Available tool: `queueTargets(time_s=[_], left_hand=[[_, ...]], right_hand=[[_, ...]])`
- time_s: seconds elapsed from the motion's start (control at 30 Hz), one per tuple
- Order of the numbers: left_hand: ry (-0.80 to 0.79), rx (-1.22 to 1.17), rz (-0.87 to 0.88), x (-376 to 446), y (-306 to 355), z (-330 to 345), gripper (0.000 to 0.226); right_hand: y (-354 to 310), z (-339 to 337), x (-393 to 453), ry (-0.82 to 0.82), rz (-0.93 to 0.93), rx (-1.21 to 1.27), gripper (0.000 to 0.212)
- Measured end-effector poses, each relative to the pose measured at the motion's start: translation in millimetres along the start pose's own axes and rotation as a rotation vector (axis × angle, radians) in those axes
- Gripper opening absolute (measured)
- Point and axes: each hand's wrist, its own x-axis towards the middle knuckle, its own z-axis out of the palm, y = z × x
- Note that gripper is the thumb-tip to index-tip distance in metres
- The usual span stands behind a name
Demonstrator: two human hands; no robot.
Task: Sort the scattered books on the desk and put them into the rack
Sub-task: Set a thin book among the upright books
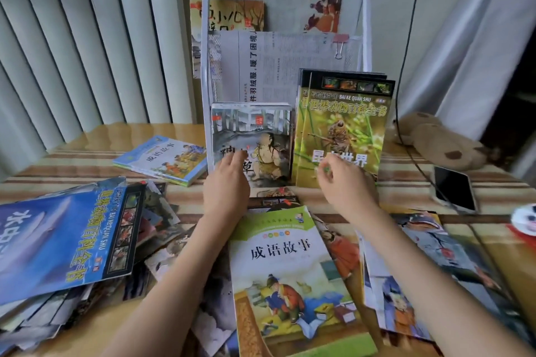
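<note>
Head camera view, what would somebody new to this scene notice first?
Probably the white rack standing at the back of the desk, with a green insect book and a grey picture book upright at its foot. The left hand rests on the picture book and the right hand hovers, fingers curled, by the green one. Loose books surround them, notably a blue book at left.

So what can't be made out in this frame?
- Head view: the lower cover of the grey book is hidden by the left hand.
- The green book's title is partly covered by the right hand, whose grip is blurred.
- The blue book is cut off by the left edge.
- The rack's top is out of frame.
</note>
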Motion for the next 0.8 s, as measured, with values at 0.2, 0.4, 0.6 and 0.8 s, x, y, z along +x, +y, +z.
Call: queueTargets(time_s=[0.2,0.4,0.6,0.8], left_hand=[[-0.048,-0.156,-0.107,-37,0,-39,0.025],[-0.295,-0.3,-0.108,-76,-5,-49,0.028],[-0.304,-0.188,-0.038,-81,-8,-47,0.032],[-0.284,-0.148,0.044,-81,-7,-42,0.029]], right_hand=[[73,-7,-57,-0.213,0.148,-0.08,0.036],[78,0,-65,-0.074,0.076,-0.076,0.028],[79,7,-59,-0.16,0.115,-0.072,0.042],[74,1,-58,-0.038,0.153,-0.046,0.056]])
